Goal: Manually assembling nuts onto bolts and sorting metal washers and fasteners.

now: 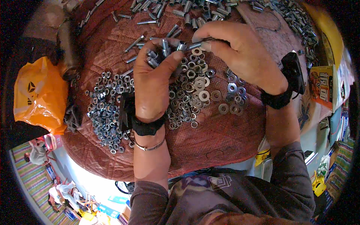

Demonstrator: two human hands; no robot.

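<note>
My left hand (153,84) is closed around several metal bolts (165,48), their threaded ends pointing up between the fingers. Its thumb and fingertips also pinch a short shiny metal sleeve (181,47). From the right, my right hand (242,56) grips a thin bolt (194,46) between thumb and forefinger, its end at the sleeve; whether it sits inside, I cannot tell. Below both hands lie a pile of flat and spring washers (203,96) and, further left, a heap of hex nuts (105,116).
Loose bolts (134,44) and metal sleeves (187,18) lie along the far side of the red-brown cloth (213,138). More metal parts (300,26) are heaped at far right. An orange plastic bag (39,95) stands at left, a printed carton (324,88) at right. People sit in the lower left background.
</note>
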